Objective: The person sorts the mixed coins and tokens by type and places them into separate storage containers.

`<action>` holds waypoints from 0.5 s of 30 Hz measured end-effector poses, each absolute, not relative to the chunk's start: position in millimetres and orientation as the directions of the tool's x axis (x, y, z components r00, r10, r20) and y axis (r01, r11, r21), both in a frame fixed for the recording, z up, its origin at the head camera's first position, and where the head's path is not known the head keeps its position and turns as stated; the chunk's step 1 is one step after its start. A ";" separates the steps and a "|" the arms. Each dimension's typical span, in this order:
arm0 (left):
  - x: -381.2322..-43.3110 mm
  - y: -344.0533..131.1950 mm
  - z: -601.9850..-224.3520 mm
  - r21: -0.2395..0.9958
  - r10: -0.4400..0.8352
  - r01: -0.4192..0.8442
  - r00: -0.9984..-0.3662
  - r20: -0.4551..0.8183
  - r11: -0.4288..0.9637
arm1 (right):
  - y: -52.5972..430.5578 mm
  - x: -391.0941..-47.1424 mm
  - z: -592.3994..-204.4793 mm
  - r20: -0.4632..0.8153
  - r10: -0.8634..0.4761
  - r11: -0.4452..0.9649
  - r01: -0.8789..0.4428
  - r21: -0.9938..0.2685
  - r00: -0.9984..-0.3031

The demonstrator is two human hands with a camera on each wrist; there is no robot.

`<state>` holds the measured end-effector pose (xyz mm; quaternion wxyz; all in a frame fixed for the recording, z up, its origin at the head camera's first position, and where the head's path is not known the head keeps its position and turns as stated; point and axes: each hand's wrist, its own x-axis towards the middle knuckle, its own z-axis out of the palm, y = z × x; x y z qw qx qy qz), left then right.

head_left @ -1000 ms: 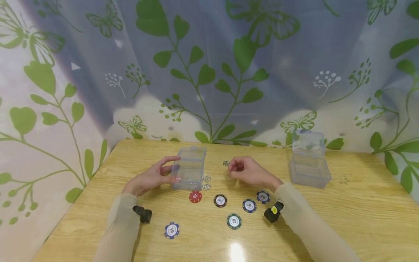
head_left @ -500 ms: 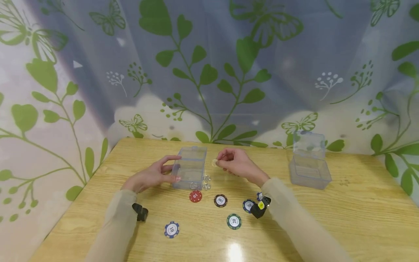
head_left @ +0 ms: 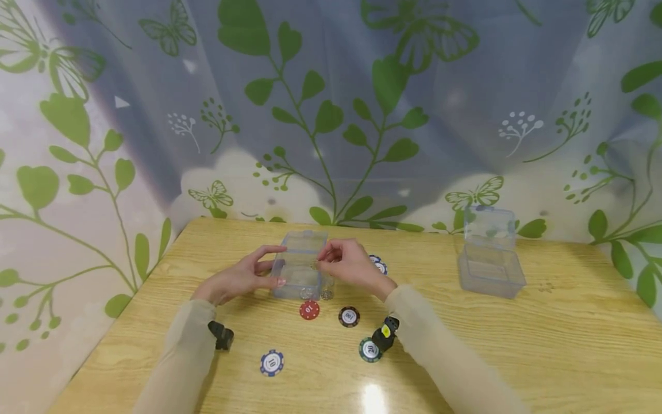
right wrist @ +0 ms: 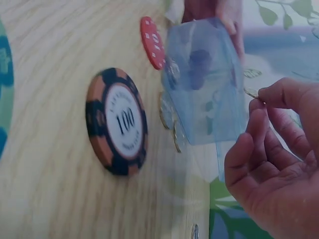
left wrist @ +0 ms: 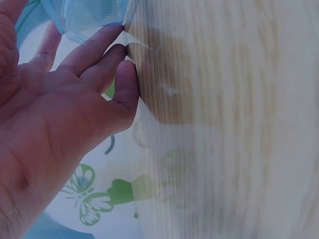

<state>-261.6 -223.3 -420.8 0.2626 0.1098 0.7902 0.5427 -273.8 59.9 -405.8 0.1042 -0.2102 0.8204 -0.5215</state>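
Observation:
A clear plastic box [head_left: 291,291] stands with its lid raised toward the curtain. My left hand [head_left: 235,282] holds its left side, thumb nearer me and fingers farther back. Between the thumb and index finger of my right hand [head_left: 349,264] a small metallic coin [right wrist: 251,92] is pinched, over the box's right rim. Other coins [head_left: 327,294] lie against the box's right side. One more coin [head_left: 306,293] shows at its front corner; I cannot tell whether it is inside. A red 10 chip [head_left: 309,310] lies just in front.
Poker chips lie about: a black-and-orange 100 [head_left: 349,317], a green 20 [head_left: 370,349], a blue 10 [head_left: 272,363], and blue chips [head_left: 380,266] behind my right wrist. A second clear box [head_left: 491,282] stands lid up at the right, small items [head_left: 546,287] beside it.
My right hand has taken up the coin and moved left with it, to the box's right rim. Blue chips behind that hand have come into sight. My left hand has stayed.

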 end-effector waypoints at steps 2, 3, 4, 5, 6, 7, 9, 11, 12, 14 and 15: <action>-261.3 -223.6 -420.4 0.921 0.469 -0.113 -0.833 -0.292 0.372 | 55.8 -272.3 -405.9 0.065 -0.462 0.388 -0.267 -0.882 -0.885; -261.1 -223.6 -420.0 0.925 0.475 -0.114 -0.831 -0.289 0.364 | 53.9 -271.9 -405.9 0.077 -0.464 0.405 -0.289 -0.868 -0.882; -260.9 -223.7 -419.8 0.928 0.479 -0.116 -0.830 -0.287 0.355 | 52.1 -271.3 -405.4 0.086 -0.467 0.425 -0.308 -0.851 -0.880; -260.8 -223.7 -419.6 0.930 0.483 -0.116 -0.828 -0.285 0.349 | 50.6 -270.5 -404.4 0.094 -0.472 0.440 -0.326 -0.837 -0.877; -260.8 -223.6 -419.6 0.932 0.486 -0.119 -0.827 -0.283 0.341 | 49.2 -270.1 -403.8 0.102 -0.476 0.456 -0.345 -0.820 -0.874; -260.6 -223.6 -419.5 0.934 0.488 -0.120 -0.826 -0.282 0.337 | 47.6 -270.1 -403.7 0.116 -0.481 0.473 -0.369 -0.800 -0.869; -260.4 -223.8 -419.6 0.936 0.489 -0.121 -0.826 -0.280 0.330 | 44.9 -270.5 -403.6 0.131 -0.494 0.500 -0.404 -0.766 -0.860; -260.6 -224.2 -420.4 0.935 0.489 -0.120 -0.826 -0.280 0.333 | 42.7 -270.9 -403.5 0.134 -0.509 0.510 -0.424 -0.748 -0.850; -260.6 -224.5 -420.8 0.935 0.490 -0.119 -0.826 -0.279 0.333 | 41.9 -271.0 -403.5 0.134 -0.515 0.514 -0.430 -0.742 -0.847; -261.0 -224.9 -422.2 0.937 0.494 -0.114 -0.825 -0.275 0.331 | 40.7 -271.0 -403.4 0.129 -0.522 0.519 -0.434 -0.736 -0.843; -261.2 -225.0 -422.9 0.936 0.496 -0.112 -0.824 -0.274 0.333 | 40.2 -270.9 -403.1 0.125 -0.524 0.521 -0.433 -0.735 -0.842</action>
